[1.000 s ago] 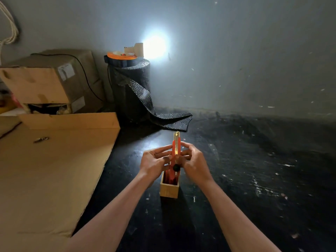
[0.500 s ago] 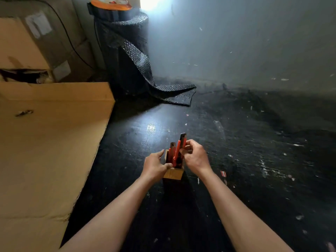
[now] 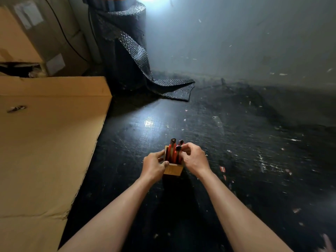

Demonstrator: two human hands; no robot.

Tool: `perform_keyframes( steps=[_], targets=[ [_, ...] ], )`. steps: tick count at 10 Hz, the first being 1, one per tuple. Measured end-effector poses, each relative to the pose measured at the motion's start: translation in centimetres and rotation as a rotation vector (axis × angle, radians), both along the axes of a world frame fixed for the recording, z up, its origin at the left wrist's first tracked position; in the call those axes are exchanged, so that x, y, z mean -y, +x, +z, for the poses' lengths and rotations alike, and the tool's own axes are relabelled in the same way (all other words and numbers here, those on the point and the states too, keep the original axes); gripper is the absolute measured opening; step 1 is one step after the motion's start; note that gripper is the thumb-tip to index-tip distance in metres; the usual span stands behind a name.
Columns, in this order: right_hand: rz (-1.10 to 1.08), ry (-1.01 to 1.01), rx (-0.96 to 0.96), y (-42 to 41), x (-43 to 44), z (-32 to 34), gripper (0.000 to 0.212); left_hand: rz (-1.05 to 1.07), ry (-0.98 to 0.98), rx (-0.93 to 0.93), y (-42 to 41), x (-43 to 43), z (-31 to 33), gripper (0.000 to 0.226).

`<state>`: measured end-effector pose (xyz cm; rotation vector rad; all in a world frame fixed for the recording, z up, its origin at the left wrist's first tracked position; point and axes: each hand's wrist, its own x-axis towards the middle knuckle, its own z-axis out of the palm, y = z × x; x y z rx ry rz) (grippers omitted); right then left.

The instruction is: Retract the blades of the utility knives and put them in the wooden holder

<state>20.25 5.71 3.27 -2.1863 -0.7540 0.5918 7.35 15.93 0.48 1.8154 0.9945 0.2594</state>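
A small wooden holder (image 3: 173, 170) stands on the black floor with several red utility knives (image 3: 172, 150) upright in it, black ends up. My left hand (image 3: 154, 165) grips the holder's left side, thumb on its front corner. My right hand (image 3: 193, 158) is at the holder's right side, its fingertips pinched on the black top of the nearest red knife (image 3: 178, 148), which stands in the holder. No bare blade shows.
A flattened cardboard sheet (image 3: 45, 142) lies on the left with a small metal piece (image 3: 16, 108) on it. Behind stand cardboard boxes (image 3: 21, 33) and a black bubble-wrap roll (image 3: 123, 44) by the grey wall. Scraps speckle the floor.
The red knife held high above the holder a second ago has gone down into it. My left hand moved from the knife to the holder. The view has tilted downward.
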Motion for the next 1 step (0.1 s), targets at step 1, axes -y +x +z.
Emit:
perform_keyframes(
  steps=[1],
  targets=[
    [-0.015,0.041,0.051,-0.12,0.85,1.22,0.022,0.008,0.002,0.011,-0.49,0.31,0.28,0.06]
  ],
)
